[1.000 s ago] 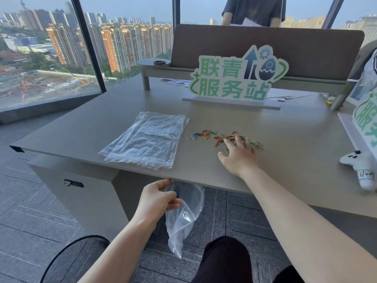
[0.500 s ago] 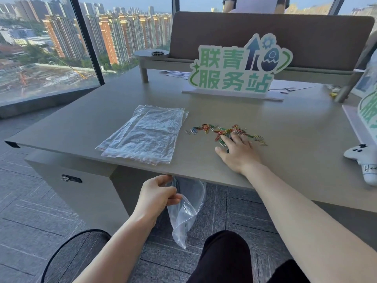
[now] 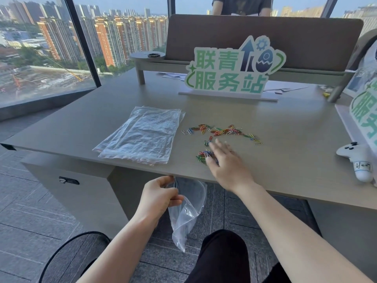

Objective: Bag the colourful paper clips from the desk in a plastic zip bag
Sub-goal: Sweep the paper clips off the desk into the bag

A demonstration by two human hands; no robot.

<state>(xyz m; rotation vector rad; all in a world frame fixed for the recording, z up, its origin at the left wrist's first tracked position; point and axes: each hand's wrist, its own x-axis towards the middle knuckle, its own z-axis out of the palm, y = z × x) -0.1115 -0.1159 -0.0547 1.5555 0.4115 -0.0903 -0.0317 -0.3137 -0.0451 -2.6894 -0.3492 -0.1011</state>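
Colourful paper clips [image 3: 222, 130] lie in a loose line across the middle of the grey desk [image 3: 285, 160]. A smaller clump of clips [image 3: 204, 155] sits closer to the front edge. My right hand [image 3: 226, 164] lies flat on the desk, fingers spread, touching that clump. Below the desk edge my left hand [image 3: 159, 198] pinches the mouth of a clear plastic zip bag [image 3: 187, 213], which hangs down towards the floor with its mouth gaping under the desk edge.
A stack of spare clear zip bags [image 3: 142, 135] lies left of the clips. A green-lettered sign [image 3: 232, 70] stands behind them, a white toy figure [image 3: 357, 160] at the right edge. A person stands beyond the desk partition [image 3: 242, 5]. My knee [image 3: 222, 256] is below.
My right hand has dragged a clump of clips out of the line towards the front desk edge. My left hand and the hanging bag have stayed in place.
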